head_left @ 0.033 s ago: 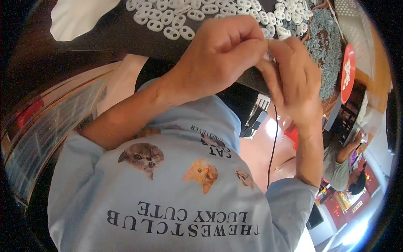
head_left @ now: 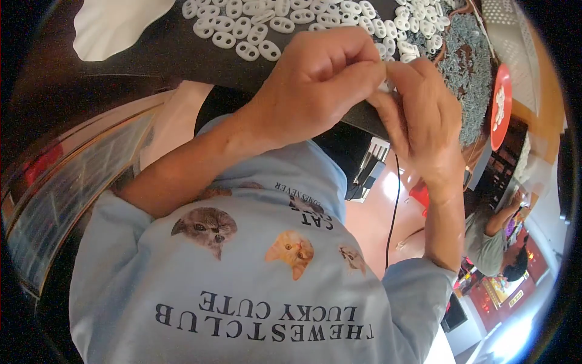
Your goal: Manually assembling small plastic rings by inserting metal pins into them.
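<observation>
Left hand (head_left: 324, 91) and right hand (head_left: 427, 115) pinch small white piece (head_left: 385, 86) by near edge of dark tabletop (head_left: 173, 53).
Both closed, fingertips meeting, piece mostly hidden. White oval two-holed pieces (head_left: 282, 25) crowd far side; bare tabletop runs left of them to white wavy-edged sheet (head_left: 115, 27).

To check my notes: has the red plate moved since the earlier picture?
No, the red plate visibly keeps its place beside the grey heap.
</observation>
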